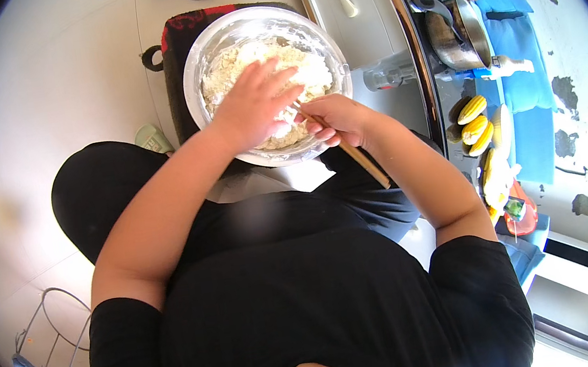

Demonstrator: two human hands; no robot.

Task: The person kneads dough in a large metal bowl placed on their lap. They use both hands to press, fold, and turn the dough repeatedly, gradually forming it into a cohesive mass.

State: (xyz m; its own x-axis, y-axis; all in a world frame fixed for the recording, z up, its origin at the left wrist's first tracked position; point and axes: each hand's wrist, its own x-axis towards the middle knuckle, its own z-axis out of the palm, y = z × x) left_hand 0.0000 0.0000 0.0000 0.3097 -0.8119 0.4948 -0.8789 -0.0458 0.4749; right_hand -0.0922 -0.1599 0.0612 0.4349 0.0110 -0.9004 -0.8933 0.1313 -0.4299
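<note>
A wide metal bowl [194,96] stands in front of my knees, holding crumbly pale dough [312,70] with loose white flour; flour also dusts its inner wall. Over the left part of the dough is my left hand [254,107], its fingers stretched out and spread. Those fingertips reach close to the upper ends of the chopsticks; whether they touch is unclear. At the bowl's near right rim, my right hand [341,119] is closed around wooden chopsticks [367,164]. They slant from the dough down toward my right thigh. Part of the dough is hidden beneath my left hand.
Under the bowl lies a black and red cover [176,65]. To the right are a pale cabinet [355,27], a clear bottle [391,75], and a dark counter carrying a metal pot [464,35] and several corn cobs [476,130]. A wire stand [53,326] is at lower left.
</note>
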